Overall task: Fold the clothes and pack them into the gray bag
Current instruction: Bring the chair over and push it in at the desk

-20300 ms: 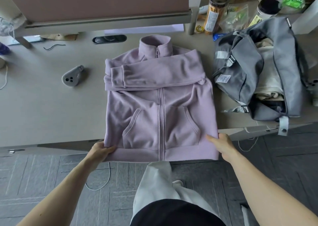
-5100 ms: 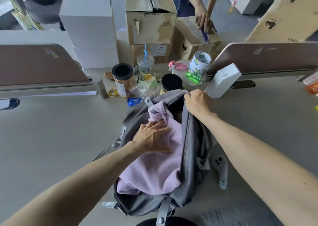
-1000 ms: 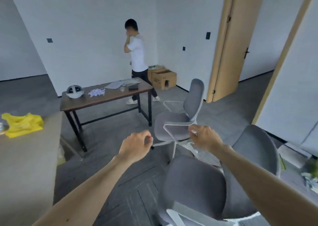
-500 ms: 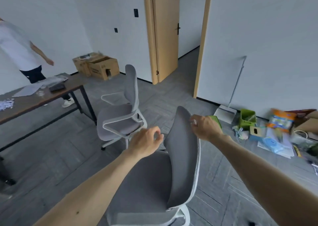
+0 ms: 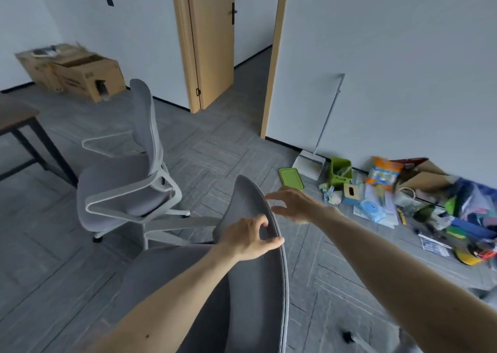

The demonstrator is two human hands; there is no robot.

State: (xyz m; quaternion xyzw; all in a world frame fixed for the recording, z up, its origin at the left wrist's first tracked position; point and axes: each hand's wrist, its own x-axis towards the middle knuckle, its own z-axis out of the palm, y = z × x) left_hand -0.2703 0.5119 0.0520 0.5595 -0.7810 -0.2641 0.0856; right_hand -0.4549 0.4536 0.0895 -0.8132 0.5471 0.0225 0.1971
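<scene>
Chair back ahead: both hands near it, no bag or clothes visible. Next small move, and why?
Probably close the right hand on the top rim of the chair back to shift it: its fingers hover spread beside that rim, and the left hand sits curled at the same edge.

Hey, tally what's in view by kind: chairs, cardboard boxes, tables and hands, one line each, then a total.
Chairs: 2, near chair and far chair
Cardboard boxes: 2, left box and right box
Tables: 1, table
Hands: 2, left hand and right hand
Total: 7
</scene>
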